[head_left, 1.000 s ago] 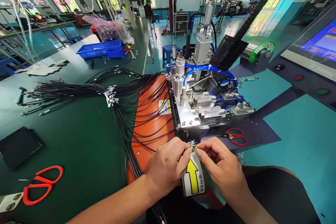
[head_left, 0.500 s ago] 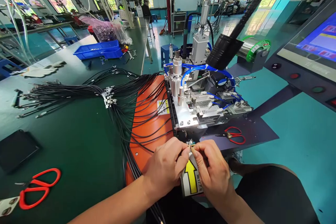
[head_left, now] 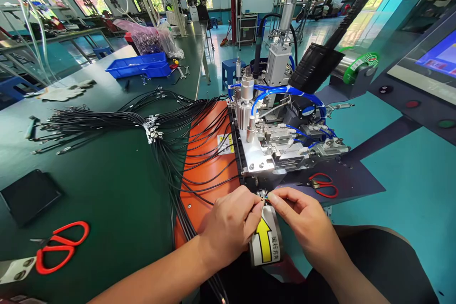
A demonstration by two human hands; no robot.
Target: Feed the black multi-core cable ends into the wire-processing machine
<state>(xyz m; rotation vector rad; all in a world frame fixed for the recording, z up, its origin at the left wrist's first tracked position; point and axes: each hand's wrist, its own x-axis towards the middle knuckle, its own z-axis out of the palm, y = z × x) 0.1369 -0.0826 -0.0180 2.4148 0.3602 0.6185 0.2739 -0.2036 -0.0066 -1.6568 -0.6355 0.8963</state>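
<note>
In front of the machine (head_left: 281,152), my left hand (head_left: 230,216) is closed in a pinch on a cable end with thin coloured wires (head_left: 267,197). Thumb and forefinger of my right hand (head_left: 308,218) press together at the tips of these same wires; its other fingers are curled loosely. Just below my fingers is a metal roller (head_left: 280,230) with a yellow arrow label (head_left: 264,247). To the left, black cables (head_left: 171,185) run in a bundle over an orange panel (head_left: 204,168). My fingertips hide part of the wires.
Red-handled scissors (head_left: 62,247) and a black tray (head_left: 32,197) lie on the green table (head_left: 117,199). Red-handled snips (head_left: 322,185) rest beside the machine. A blue bin (head_left: 138,66) stands farther back, and a solder reel (head_left: 356,64) hangs at right.
My right hand has moved right, away from the roller, and opened its palm, baring more of the label. The left hand keeps its pinch. The whole view has shifted slightly.
</note>
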